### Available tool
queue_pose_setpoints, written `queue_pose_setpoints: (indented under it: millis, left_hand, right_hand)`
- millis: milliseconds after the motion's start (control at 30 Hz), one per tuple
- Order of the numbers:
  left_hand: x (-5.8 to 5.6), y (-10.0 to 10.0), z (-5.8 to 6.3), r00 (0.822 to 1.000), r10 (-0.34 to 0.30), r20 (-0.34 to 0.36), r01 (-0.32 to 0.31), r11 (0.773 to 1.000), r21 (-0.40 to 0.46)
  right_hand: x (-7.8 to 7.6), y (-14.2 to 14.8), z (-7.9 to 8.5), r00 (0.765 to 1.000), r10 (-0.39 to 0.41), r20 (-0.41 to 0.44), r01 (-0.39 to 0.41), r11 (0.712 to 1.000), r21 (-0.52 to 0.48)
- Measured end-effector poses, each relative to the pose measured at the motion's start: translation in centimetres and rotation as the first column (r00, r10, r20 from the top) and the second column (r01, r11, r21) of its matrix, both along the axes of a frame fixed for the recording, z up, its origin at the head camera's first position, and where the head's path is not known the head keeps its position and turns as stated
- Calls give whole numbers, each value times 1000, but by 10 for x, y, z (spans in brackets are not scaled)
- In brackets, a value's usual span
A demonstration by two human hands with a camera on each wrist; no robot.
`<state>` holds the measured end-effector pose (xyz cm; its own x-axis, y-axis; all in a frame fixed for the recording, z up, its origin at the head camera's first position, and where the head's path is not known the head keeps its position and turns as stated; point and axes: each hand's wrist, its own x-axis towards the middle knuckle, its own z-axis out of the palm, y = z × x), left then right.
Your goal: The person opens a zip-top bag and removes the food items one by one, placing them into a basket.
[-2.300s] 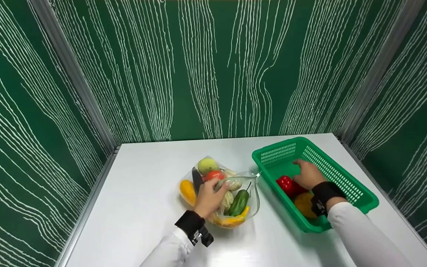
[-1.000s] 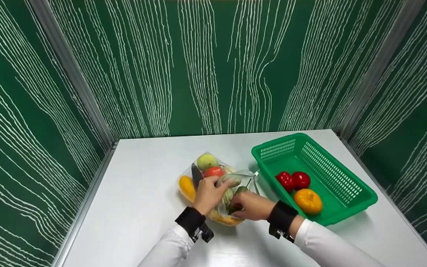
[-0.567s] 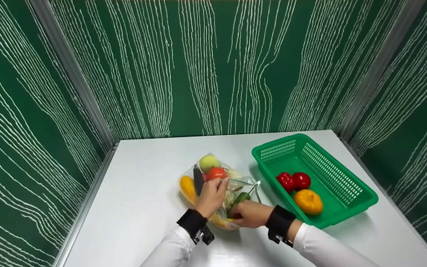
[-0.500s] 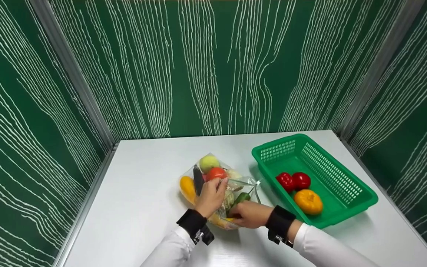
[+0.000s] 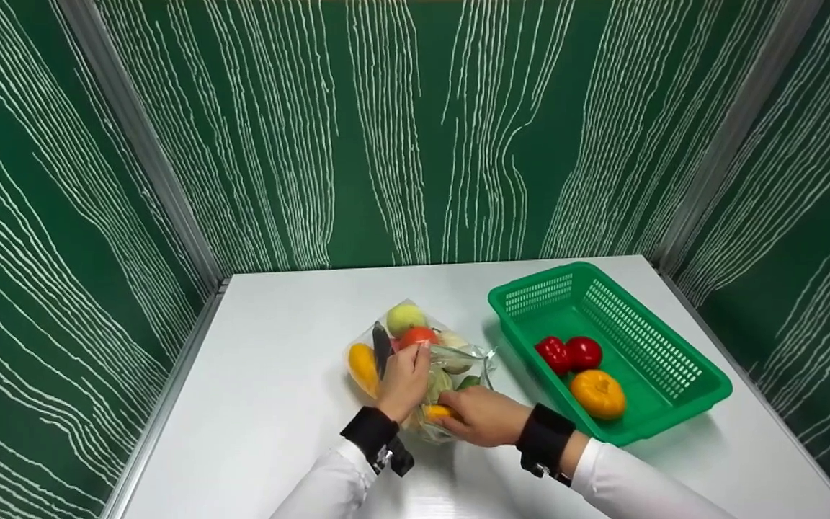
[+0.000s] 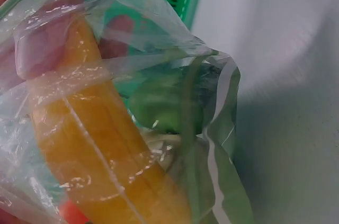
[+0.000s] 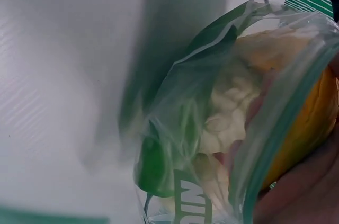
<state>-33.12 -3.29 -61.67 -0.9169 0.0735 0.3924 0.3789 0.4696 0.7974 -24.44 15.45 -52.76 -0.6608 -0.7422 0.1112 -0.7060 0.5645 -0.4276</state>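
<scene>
While my left hand (image 5: 404, 380) pinches the upper edge of the clear plastic bag (image 5: 469, 357) and holds its mouth apart, my right hand (image 5: 478, 416) reaches into that mouth with its fingers curled round a yellow-orange vegetable (image 5: 435, 412). The bag lies on the white table (image 5: 278, 404), just left of the green basket (image 5: 674, 360). Through the plastic I see a green apple (image 5: 405, 316), a tomato (image 5: 418, 335), a dark aubergine (image 5: 380, 344) and a yellow piece (image 5: 362, 364) on the far left. My left wrist view shows the yellow-orange vegetable (image 6: 100, 155) pressed against the plastic, a green vegetable (image 6: 164, 110) beside it. In the basket sit two red pieces (image 5: 568, 353) and an orange one (image 5: 597, 393), touching one another.
</scene>
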Motion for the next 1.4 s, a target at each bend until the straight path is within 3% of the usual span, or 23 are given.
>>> queue_pose_setpoints:
  millis: [233, 267, 300, 467, 500, 633, 833, 1000, 1167, 1300, 1400]
  left_hand:
    - [-4, -2, 0, 1000, 0, -12, 0, 1000, -22]
    - [3, -2, 8, 1000, -4, -24, 3, 1000, -27]
    - [3, -2, 8, 1000, -2, -24, 2, 1000, -24]
    - [1, -4, 7, 1000, -6, 16, 6, 1000, -6]
    - [-6, -5, -3, 999, -3, 40, 3, 1000, 0]
    - [-11, -6, -10, 999, -21, 45, 22, 1000, -11]
    - [-9, -7, -6, 998, -13, 55, 14, 1000, -17]
    - [-9, -8, -9, 998, -8, 57, 8, 1000, -12]
    - [-7, -7, -7, 998, 4, 55, -4, 1000, -11]
    - [2, -6, 6, 999, -4, 41, 4, 1000, 6]
    - [21, -6, 30, 1000, -27, -7, 27, 1000, 11]
  right_hand:
    - [3, 5, 15, 996, -85, 0, 85, 994, -62]
    - [2, 7, 18, 995, -96, 3, 96, 993, -66]
    - [2, 10, 20, 995, -104, 6, 104, 992, -71]
    - [-4, 25, 34, 993, -113, 14, 114, 985, -131]
    - [-5, 29, 37, 993, -118, 10, 118, 981, -153]
    - [-10, 45, 48, 989, -148, 13, 147, 956, -255]
    - [-13, 72, 59, 967, -234, 104, 255, 910, -328]
    - [-21, 99, 63, 942, -296, 160, 336, 850, -407]
    - [-32, 127, 64, 904, -369, 215, 427, 772, -471]
    - [-37, 148, 65, 848, -439, 296, 530, 700, -480]
    - [-41, 162, 65, 789, -495, 364, 614, 643, -457]
